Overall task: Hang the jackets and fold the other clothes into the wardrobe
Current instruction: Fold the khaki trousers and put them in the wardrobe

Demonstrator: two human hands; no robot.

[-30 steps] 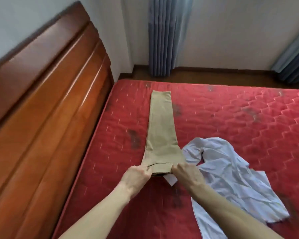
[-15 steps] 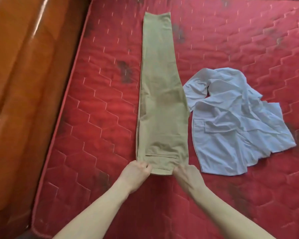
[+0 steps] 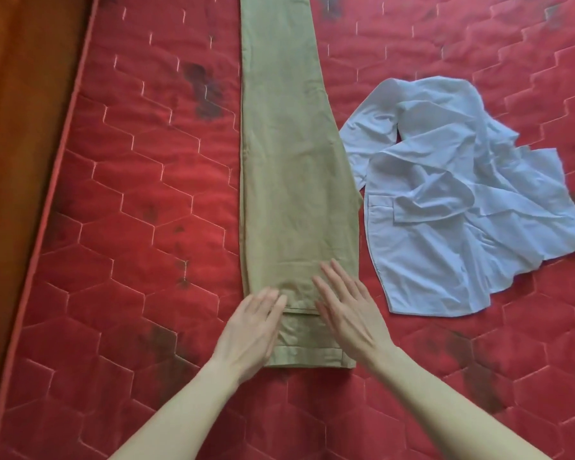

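1. Long khaki cotton trousers [image 3: 289, 180], legs stacked one on the other, lie flat on the red quilted mattress [image 3: 130, 227] with hexagon stitching; the leg ends run out of view beyond the fingertips, and the waist end is nearest the person.
2. Left hand [image 3: 249, 330]: flat, palm down, fingers [image 3: 273, 298] straight and close together. It rests on the left edge of the trousers near the waist and grips nothing.
3. Right hand [image 3: 349, 313]: flat, palm down, fingers [image 3: 332, 277] straight and slightly spread. It rests on the right part of the trousers, just beside the left hand, and holds nothing.
4. A bare strip of khaki cloth with a horizontal seam shows between the two hands.
5. Crumpled pale blue cotton shirt [image 3: 462, 207] lies on the mattress to the right of the right fingers, near the trousers' right edge. Whether the two garments touch cannot be told.
6. Dark stains mark the mattress to the left of the left fingers and further beyond them.
7. An orange-brown wooden bed board [image 3: 20, 127] runs along the mattress edge, well apart from the left fingers.
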